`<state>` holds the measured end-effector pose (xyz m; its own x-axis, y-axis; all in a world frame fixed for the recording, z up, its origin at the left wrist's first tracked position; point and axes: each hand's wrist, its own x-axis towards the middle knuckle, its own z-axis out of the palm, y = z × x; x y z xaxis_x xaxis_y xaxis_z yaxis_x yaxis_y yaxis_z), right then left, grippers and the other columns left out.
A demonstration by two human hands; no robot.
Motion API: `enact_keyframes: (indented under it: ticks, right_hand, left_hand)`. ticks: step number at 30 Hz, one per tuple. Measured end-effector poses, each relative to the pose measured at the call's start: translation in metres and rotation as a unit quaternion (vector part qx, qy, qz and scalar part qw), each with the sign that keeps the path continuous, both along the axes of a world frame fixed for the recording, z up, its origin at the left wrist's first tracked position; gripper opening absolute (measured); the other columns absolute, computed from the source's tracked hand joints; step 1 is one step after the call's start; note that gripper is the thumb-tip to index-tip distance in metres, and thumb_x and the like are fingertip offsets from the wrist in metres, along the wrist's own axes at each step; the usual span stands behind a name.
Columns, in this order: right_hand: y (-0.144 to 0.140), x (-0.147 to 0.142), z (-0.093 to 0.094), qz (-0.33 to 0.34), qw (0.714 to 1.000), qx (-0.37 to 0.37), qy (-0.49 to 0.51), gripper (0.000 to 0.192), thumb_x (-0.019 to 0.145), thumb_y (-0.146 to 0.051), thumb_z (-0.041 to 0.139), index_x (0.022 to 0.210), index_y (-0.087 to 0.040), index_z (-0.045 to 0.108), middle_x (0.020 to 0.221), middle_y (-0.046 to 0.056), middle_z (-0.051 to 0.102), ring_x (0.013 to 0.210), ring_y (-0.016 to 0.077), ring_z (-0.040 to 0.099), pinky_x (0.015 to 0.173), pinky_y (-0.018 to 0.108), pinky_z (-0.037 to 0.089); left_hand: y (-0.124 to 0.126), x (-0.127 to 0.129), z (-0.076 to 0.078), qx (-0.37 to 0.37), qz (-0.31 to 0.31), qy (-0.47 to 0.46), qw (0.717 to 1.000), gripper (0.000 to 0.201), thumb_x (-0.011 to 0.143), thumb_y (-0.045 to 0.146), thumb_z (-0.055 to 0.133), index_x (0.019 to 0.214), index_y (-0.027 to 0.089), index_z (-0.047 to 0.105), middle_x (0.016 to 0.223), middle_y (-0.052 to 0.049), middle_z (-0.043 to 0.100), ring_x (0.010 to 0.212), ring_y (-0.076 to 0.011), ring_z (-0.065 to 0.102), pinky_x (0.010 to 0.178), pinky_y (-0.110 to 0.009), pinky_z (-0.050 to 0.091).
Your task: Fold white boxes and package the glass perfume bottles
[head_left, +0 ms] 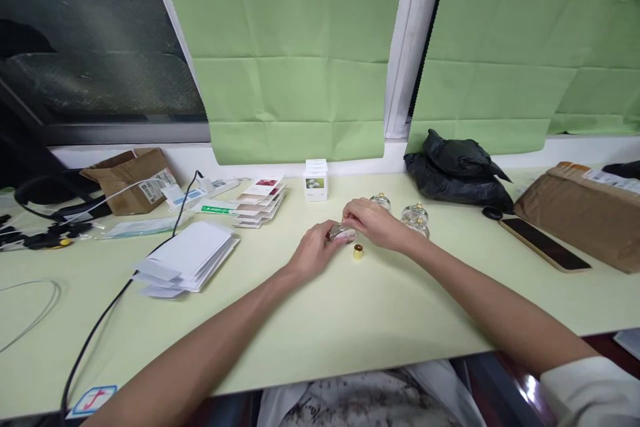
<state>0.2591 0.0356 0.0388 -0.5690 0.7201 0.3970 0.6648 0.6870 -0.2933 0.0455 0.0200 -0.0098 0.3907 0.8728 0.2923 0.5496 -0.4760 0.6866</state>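
Observation:
A small round glass bottle [344, 233] is held low over the table, with my left hand [314, 248] closed around its left side. My right hand [370, 220] pinches at the bottle's top; its fingertips cover whatever they grip there. Just in front of the bottle, a short gold cap [358, 251] stands on the tabletop. Beyond and beside my right hand sit more clear round bottles with gold-coloured tops, one at the back [381, 201] and others to the right [415, 214], partly hidden by my wrist.
White small boxes [316, 180] stand near the wall. Left lie stacked printed cards [260, 201], folded white sheets [189, 259], a black cable [107, 310] and an open cardboard box [131, 180]. Right are a black plastic bag [457, 170], a phone [544, 244] and a brown parcel [583, 213].

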Motion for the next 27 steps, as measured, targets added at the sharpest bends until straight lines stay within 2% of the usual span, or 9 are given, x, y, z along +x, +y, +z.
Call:
enact_keyframes:
  ticks: [7, 11, 13, 15, 17, 19, 22, 27]
  right_hand:
    - [0.004, 0.003, -0.001, 0.024, 0.999, -0.013, 0.027, 0.012, 0.104, -0.018, 0.055, 0.098, -0.019, 0.064, 0.098, 0.005, 0.070, 0.091, 0.0202, 0.061, 0.080, 0.031, 0.043]
    - [0.005, 0.005, -0.001, 0.015, 0.999, -0.019, 0.034, 0.015, 0.103, -0.018, 0.055, 0.095, -0.020, 0.067, 0.098, 0.004, 0.072, 0.084, 0.0181, 0.063, 0.079, 0.031, 0.044]
    - [0.004, 0.008, 0.008, 0.010, 0.997, -0.035, 0.070, 0.015, 0.104, -0.021, 0.053, 0.098, -0.021, 0.067, 0.098, 0.004, 0.072, 0.083, 0.0177, 0.066, 0.078, 0.031, 0.047]
    - [0.003, 0.014, 0.024, 0.002, 0.987, -0.058, 0.149, 0.016, 0.106, -0.027, 0.051, 0.103, -0.021, 0.066, 0.100, 0.005, 0.071, 0.082, 0.0172, 0.070, 0.075, 0.031, 0.051]
    - [0.001, 0.022, 0.041, -0.016, 0.980, -0.036, 0.197, 0.019, 0.106, -0.034, 0.053, 0.107, -0.021, 0.067, 0.104, 0.005, 0.071, 0.084, 0.0180, 0.072, 0.075, 0.031, 0.052]
    - [-0.001, 0.029, 0.049, -0.044, 0.989, -0.007, 0.142, 0.017, 0.103, -0.032, 0.057, 0.102, -0.021, 0.070, 0.096, 0.004, 0.072, 0.083, 0.0188, 0.070, 0.075, 0.031, 0.049]
    - [-0.009, 0.035, 0.035, -0.044, 0.998, -0.020, 0.034, 0.012, 0.098, -0.024, 0.062, 0.095, -0.021, 0.073, 0.095, 0.005, 0.074, 0.083, 0.0196, 0.067, 0.077, 0.031, 0.046]
    - [-0.026, 0.036, -0.017, -0.066, 0.994, -0.079, -0.048, 0.020, 0.090, -0.009, 0.059, 0.092, -0.021, 0.074, 0.088, 0.004, 0.074, 0.078, 0.0193, 0.064, 0.070, 0.029, 0.040]
  left_hand:
    - [0.003, -0.002, -0.005, 0.019, -0.007, 0.014, 1.000, 0.033, 0.102, 0.051, 0.057, 0.111, 0.021, 0.068, 0.092, -0.003, 0.068, 0.079, -0.0206, 0.060, 0.069, -0.031, 0.042]
    - [0.004, -0.002, -0.005, 0.021, -0.010, 0.019, 1.000, 0.033, 0.102, 0.052, 0.056, 0.110, 0.022, 0.068, 0.092, -0.004, 0.068, 0.080, -0.0215, 0.061, 0.071, -0.032, 0.044]
    - [0.004, -0.002, -0.005, 0.018, -0.010, 0.016, 1.000, 0.034, 0.101, 0.052, 0.057, 0.113, 0.023, 0.069, 0.096, -0.004, 0.069, 0.081, -0.0218, 0.061, 0.073, -0.032, 0.045]
    - [0.004, -0.002, -0.006, 0.015, -0.004, 0.013, 1.000, 0.035, 0.101, 0.052, 0.058, 0.116, 0.023, 0.070, 0.099, -0.005, 0.070, 0.082, -0.0222, 0.062, 0.073, -0.033, 0.046]
    - [0.004, -0.002, -0.007, 0.012, 0.005, 0.012, 1.000, 0.035, 0.100, 0.052, 0.060, 0.116, 0.023, 0.071, 0.099, -0.006, 0.071, 0.082, -0.0225, 0.062, 0.072, -0.032, 0.046]
    - [0.004, -0.002, -0.007, 0.010, 0.010, 0.013, 1.000, 0.035, 0.099, 0.052, 0.060, 0.115, 0.023, 0.071, 0.097, -0.006, 0.071, 0.082, -0.0227, 0.063, 0.073, -0.032, 0.047]
    - [0.004, -0.002, -0.006, 0.009, 0.004, 0.011, 1.000, 0.034, 0.100, 0.051, 0.060, 0.115, 0.023, 0.071, 0.098, -0.005, 0.072, 0.084, -0.0227, 0.064, 0.074, -0.033, 0.048]
    - [0.004, -0.001, -0.007, 0.014, 0.007, -0.001, 1.000, 0.034, 0.100, 0.049, 0.061, 0.120, 0.024, 0.071, 0.106, -0.007, 0.074, 0.088, -0.0238, 0.066, 0.080, -0.035, 0.051]
